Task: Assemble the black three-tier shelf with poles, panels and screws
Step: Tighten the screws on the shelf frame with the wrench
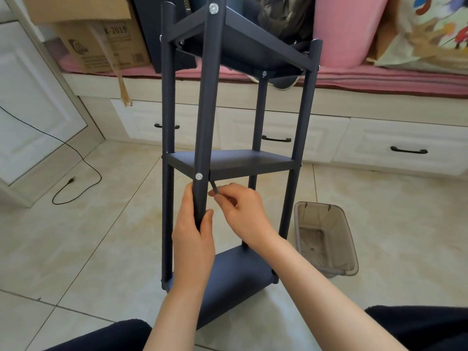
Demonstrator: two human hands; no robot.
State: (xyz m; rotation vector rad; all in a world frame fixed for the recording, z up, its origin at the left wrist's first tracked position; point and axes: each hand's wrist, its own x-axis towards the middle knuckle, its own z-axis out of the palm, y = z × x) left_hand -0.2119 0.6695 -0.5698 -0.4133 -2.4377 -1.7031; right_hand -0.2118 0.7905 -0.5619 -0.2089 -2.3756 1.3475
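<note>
The black three-tier shelf stands upright on the tiled floor in front of me, with a top panel (243,46), a middle panel (235,159) and a bottom panel (235,277) fixed between four poles. My left hand (193,231) grips the near front pole (206,110) just below the middle panel. A silver screw (198,176) sits in that pole at middle-panel level, and another screw (213,8) shows near the top. My right hand (243,211) pinches a small grey hex key (214,187), whose tip points up at the middle panel's underside beside the pole.
A translucent plastic bin (326,239) lies on the floor right of the shelf. White drawers (405,145) under a pink-covered bench run behind it, with a cardboard box (101,41) on top. A black cable (76,158) trails on the floor at left. My dark-clothed knees frame the bottom edge.
</note>
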